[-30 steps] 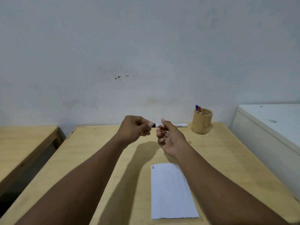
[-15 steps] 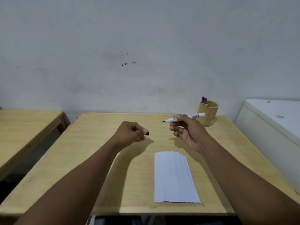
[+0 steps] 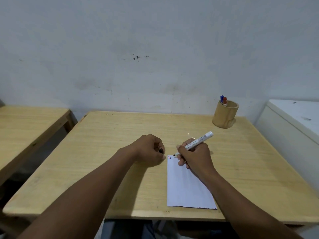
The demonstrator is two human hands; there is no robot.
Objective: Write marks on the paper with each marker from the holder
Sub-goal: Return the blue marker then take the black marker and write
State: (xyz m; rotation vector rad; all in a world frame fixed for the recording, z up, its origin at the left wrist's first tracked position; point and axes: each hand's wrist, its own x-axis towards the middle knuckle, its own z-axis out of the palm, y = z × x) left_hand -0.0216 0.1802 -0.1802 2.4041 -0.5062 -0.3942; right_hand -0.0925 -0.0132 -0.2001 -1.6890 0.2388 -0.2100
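The right hand (image 3: 195, 157) grips a white marker (image 3: 198, 143), its black tip at the top left corner of the paper (image 3: 186, 187), next to small red and dark marks (image 3: 169, 157). The left hand (image 3: 150, 150) is closed on the black cap (image 3: 161, 150), just left of the paper's edge. The paper lies near the bottom edge of the table (image 3: 103, 135). The wooden holder (image 3: 225, 116) stands in the table's upper right corner with a blue marker (image 3: 221, 97) and a red marker (image 3: 224, 100). The table's left half is bare.
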